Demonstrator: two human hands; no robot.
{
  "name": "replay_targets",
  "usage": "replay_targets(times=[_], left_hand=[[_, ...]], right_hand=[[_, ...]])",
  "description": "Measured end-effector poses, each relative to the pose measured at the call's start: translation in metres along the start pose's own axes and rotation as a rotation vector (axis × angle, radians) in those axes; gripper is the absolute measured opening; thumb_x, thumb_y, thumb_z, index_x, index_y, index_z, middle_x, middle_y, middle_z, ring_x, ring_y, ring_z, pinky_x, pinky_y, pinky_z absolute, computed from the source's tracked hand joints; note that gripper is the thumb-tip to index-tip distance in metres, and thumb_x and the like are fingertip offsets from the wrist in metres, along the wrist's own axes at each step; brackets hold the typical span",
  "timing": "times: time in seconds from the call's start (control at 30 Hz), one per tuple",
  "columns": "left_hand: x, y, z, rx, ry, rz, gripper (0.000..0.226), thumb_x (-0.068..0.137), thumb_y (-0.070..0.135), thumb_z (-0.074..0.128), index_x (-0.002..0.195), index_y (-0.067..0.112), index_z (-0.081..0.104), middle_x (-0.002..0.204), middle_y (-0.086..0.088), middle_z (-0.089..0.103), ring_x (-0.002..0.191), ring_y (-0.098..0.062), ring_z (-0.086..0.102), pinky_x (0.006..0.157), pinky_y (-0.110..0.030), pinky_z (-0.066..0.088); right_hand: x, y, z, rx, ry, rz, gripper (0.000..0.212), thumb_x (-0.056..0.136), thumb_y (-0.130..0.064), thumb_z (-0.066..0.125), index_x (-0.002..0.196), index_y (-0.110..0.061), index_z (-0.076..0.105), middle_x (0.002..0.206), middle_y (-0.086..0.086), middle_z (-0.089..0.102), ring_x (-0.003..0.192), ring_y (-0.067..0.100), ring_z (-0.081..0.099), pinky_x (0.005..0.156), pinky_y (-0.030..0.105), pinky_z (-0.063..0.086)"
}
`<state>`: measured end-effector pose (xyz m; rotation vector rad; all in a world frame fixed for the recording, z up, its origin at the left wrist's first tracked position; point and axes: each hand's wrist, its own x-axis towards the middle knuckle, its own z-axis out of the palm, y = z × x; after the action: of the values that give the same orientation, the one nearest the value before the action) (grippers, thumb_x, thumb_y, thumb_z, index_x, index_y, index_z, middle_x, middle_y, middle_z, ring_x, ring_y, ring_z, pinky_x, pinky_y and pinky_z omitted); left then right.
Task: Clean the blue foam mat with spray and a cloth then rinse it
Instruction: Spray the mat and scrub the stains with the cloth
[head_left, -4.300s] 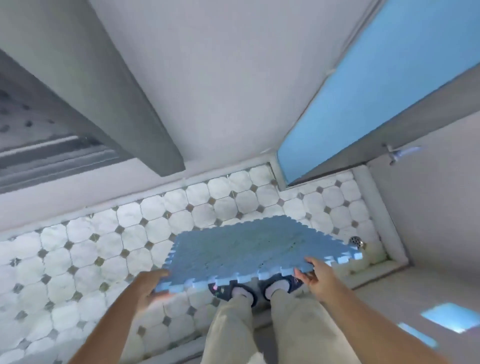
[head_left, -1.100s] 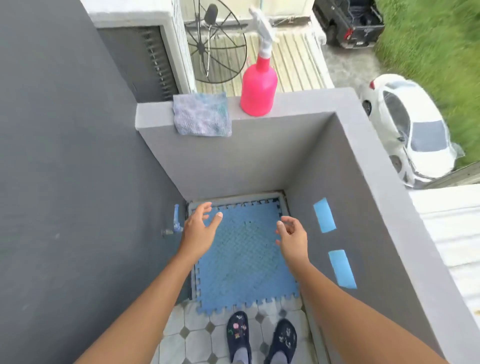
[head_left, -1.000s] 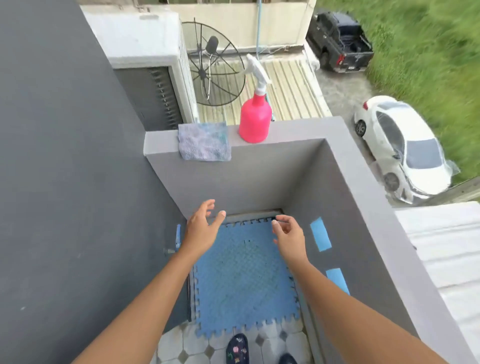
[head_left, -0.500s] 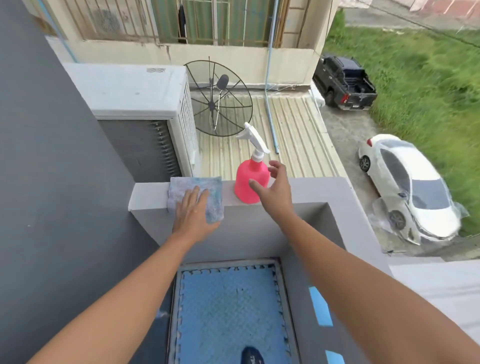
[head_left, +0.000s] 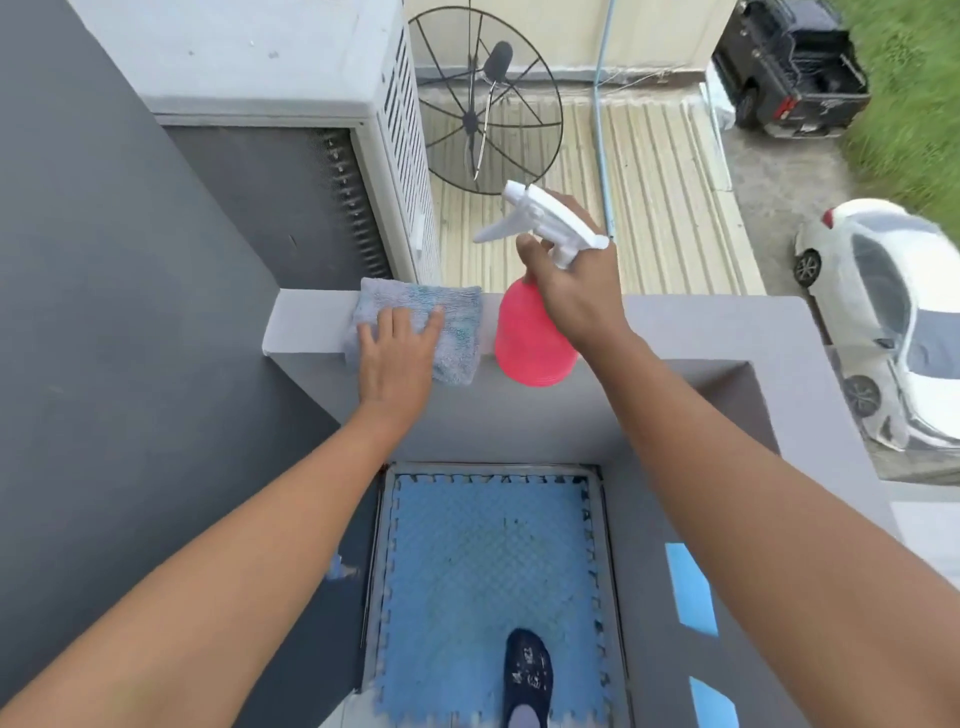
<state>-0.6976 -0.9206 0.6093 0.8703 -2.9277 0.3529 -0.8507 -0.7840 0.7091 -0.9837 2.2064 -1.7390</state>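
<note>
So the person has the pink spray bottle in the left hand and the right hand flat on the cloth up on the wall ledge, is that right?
Not quite: the hands are swapped. In the head view the right hand grips the pink spray bottle at its neck, and the left hand lies flat on the cloth on the wall ledge.

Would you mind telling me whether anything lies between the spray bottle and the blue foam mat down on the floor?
Nothing visible blocks the way. The right hand grips the pink spray bottle at the ledge; the blue foam mat lies directly below, with only a dark shoe on its near part.
</note>
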Motion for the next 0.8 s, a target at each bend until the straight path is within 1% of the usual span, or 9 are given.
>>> replay_targets(times=[0.1,0.17,0.27,0.37,0.43,0.5,0.6,0.7,0.8], left_hand=[[-0.021,-0.002,-0.007,-0.525,0.141,-0.112,0.038,0.078,0.008,0.068,0.115,0.012,0.067,0.116,-0.012,0.049,0.116,-0.031,0.046,0.098,-0.044,0.043],[-0.045,0.009,-0.024,-0.983,0.028,-0.218,0.035,0.083,0.005,0.063,0.119,0.007,0.065,0.125,-0.008,0.053,0.121,-0.021,0.050,0.099,-0.033,0.045],[-0.092,0.031,-0.051,-1.544,-0.137,-0.535,0.022,0.094,0.028,0.062,0.092,0.006,0.067,0.078,0.001,0.063,0.073,-0.010,0.059,0.067,-0.023,0.048],[-0.138,0.040,-0.033,-1.857,-0.137,-0.726,0.019,0.091,0.038,0.065,0.099,0.022,0.069,0.098,0.006,0.074,0.099,-0.013,0.068,0.088,-0.027,0.053],[-0.168,0.041,-0.004,-1.975,-0.248,-0.824,0.038,0.083,0.047,0.069,0.112,0.022,0.069,0.114,0.005,0.073,0.113,-0.015,0.065,0.102,-0.040,0.049],[-0.203,0.040,0.031,-2.008,-0.361,-0.886,0.058,0.076,0.055,0.072,0.124,0.023,0.065,0.123,0.003,0.069,0.119,-0.017,0.063,0.106,-0.045,0.046],[-0.251,0.041,0.075,-1.999,-0.469,-0.912,0.057,0.082,0.053,0.070,0.129,0.022,0.062,0.125,-0.001,0.069,0.119,-0.020,0.063,0.105,-0.046,0.047],[-0.289,0.050,0.124,-1.904,-0.538,-0.939,0.037,0.094,0.041,0.061,0.125,0.021,0.062,0.120,-0.003,0.070,0.114,-0.022,0.066,0.098,-0.043,0.052],[-0.323,0.062,0.189,-1.760,-0.560,-0.957,0.050,0.087,0.051,0.066,0.124,0.018,0.062,0.117,-0.004,0.071,0.109,-0.022,0.067,0.099,-0.047,0.052]], right_hand=[[-0.041,-0.016,0.000,0.184,0.030,0.074,0.054,0.087,0.006,0.060,0.134,-0.019,0.064,0.108,-0.011,0.069,0.090,0.006,0.061,0.079,0.019,0.046],[-0.074,-0.023,-0.002,0.291,0.073,0.161,0.056,0.086,0.006,0.061,0.133,-0.023,0.067,0.103,-0.013,0.072,0.090,0.010,0.064,0.080,0.023,0.046],[-0.130,-0.028,-0.002,0.413,0.121,0.293,0.037,0.093,-0.005,0.068,0.116,-0.033,0.076,0.129,-0.008,0.072,0.105,0.023,0.074,0.088,0.036,0.053],[-0.190,-0.024,-0.002,0.416,0.152,0.367,0.017,0.101,-0.014,0.066,0.110,-0.023,0.078,0.109,-0.001,0.078,0.072,0.029,0.073,0.074,0.033,0.056],[-0.231,-0.004,-0.001,0.348,0.159,0.408,0.011,0.101,-0.016,0.066,0.096,-0.013,0.075,0.081,0.007,0.074,0.060,0.025,0.057,0.066,0.034,0.049],[-0.278,0.024,0.000,0.306,0.137,0.472,0.016,0.100,-0.016,0.064,0.094,-0.001,0.069,0.068,0.012,0.054,0.063,0.023,0.046,0.066,0.036,0.041],[-0.347,0.065,0.003,0.276,0.032,0.560,0.030,0.100,-0.006,0.060,0.122,-0.024,0.070,0.073,0.008,0.044,0.068,0.018,0.042,0.065,0.026,0.039],[-0.414,0.116,0.006,0.207,-0.076,0.631,0.038,0.098,-0.021,0.064,0.133,-0.036,0.062,0.076,-0.001,0.048,0.072,0.014,0.045,0.072,0.027,0.039],[-0.476,0.178,0.018,0.145,-0.113,0.671,0.043,0.104,-0.036,0.059,0.144,-0.040,0.045,0.119,-0.013,0.065,0.100,0.008,0.057,0.093,0.030,0.047]])
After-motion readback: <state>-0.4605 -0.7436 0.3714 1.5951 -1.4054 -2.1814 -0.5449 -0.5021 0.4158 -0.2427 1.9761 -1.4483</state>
